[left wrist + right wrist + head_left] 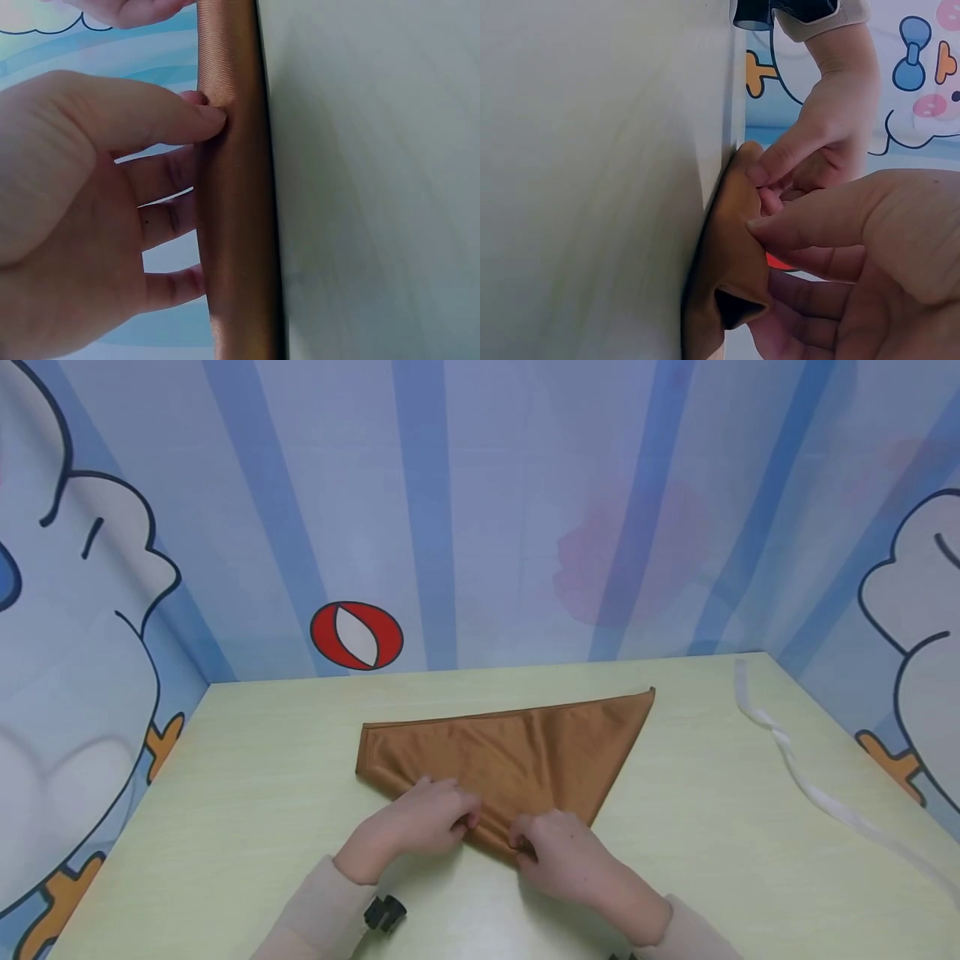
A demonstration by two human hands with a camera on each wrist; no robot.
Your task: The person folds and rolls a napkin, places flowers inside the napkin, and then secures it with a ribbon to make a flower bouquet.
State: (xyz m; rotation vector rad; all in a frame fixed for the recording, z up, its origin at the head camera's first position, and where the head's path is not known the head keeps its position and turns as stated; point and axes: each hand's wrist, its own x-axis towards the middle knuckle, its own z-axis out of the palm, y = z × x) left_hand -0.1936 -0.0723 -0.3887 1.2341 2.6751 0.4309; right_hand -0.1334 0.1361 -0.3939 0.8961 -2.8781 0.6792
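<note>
A brown, satin-like cloth (487,752) lies folded on the table, with a pointed corner at the far right and a short straight side at the left. Its near edge is folded or rolled over. My left hand (420,818) pinches that edge left of the middle; in the left wrist view the thumb presses on the cloth (240,202) with the fingers behind it. Close by on the right, my right hand (566,856) pinches the same edge near its lowest corner. In the right wrist view, the roll's hollow end (739,306) shows beside the right fingers.
The pale yellow-green table (262,827) meets a blue striped backdrop (487,527) printed with cartoon figures and a red-and-white ball (357,636). A twisted white ribbon (825,802) runs along the right side. A black wrist device (385,913) sits by the left sleeve.
</note>
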